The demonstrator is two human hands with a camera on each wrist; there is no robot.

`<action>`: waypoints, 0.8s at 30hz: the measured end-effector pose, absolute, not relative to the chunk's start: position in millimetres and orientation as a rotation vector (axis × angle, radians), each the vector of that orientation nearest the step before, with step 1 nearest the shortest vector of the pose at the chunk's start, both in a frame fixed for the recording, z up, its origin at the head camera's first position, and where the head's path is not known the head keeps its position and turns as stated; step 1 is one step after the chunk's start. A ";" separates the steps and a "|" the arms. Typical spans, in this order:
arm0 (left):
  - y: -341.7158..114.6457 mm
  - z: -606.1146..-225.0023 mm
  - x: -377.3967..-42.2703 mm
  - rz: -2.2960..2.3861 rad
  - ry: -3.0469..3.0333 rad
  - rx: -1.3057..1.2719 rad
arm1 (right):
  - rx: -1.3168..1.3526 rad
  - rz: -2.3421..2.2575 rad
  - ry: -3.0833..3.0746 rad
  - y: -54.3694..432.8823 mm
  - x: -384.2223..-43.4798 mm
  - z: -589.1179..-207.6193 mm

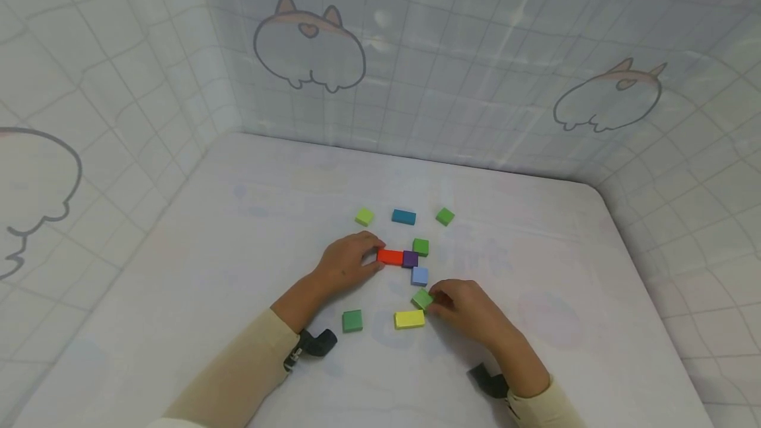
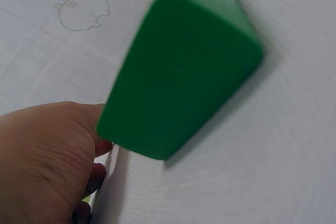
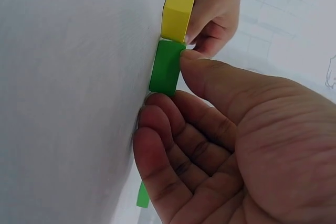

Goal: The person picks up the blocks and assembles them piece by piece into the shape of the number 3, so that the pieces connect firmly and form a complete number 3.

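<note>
We are apparently arranging a layout on the white worktop point(image 1: 285, 203): our left hand point(image 1: 347, 264) is pinching a smooth red rectangular block point(image 1: 390, 257), our right hand point(image 1: 466, 308) a light-green square block point(image 1: 421, 299) beside a yellow rectangular block point(image 1: 409, 320). The next move is probably calling for straightening that light-green square block. A darker green square block point(image 2: 178, 77) is hiding our left fingers' hold in the left-wrist view.

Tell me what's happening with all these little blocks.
A person has both hands at work on a white surface. The left hand pinches the left end of a red block, whose other end meets a purple block. The right hand pinches a green block beside a yellow block. Other blocks lie nearby.
</note>
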State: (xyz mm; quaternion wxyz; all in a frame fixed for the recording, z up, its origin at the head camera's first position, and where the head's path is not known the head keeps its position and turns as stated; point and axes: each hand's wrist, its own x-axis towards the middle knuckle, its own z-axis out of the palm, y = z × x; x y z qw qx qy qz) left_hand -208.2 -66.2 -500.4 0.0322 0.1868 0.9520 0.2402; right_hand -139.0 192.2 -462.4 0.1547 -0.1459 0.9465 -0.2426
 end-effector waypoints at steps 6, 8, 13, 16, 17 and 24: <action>-66.6 -501.4 -209.1 0.735 2.932 0.581 | -0.406 -0.695 2.728 189.4 -138.0 -461.8; -66.6 -502.0 -209.4 0.731 2.935 0.584 | -0.409 -0.695 2.732 189.1 -137.5 -461.4; -66.6 -503.4 -210.3 0.731 2.937 0.583 | -0.461 -0.672 2.752 189.5 -137.1 -461.8; -66.8 -503.7 -210.6 0.738 2.936 0.585 | -0.494 -0.655 2.771 190.0 -136.8 -462.5; -66.9 -503.7 -210.6 0.739 2.937 0.587 | -0.503 -0.649 2.781 190.1 -136.4 -462.7; -67.0 -503.6 -210.6 0.738 2.943 0.599 | -0.587 -0.644 2.840 190.1 -133.0 -462.6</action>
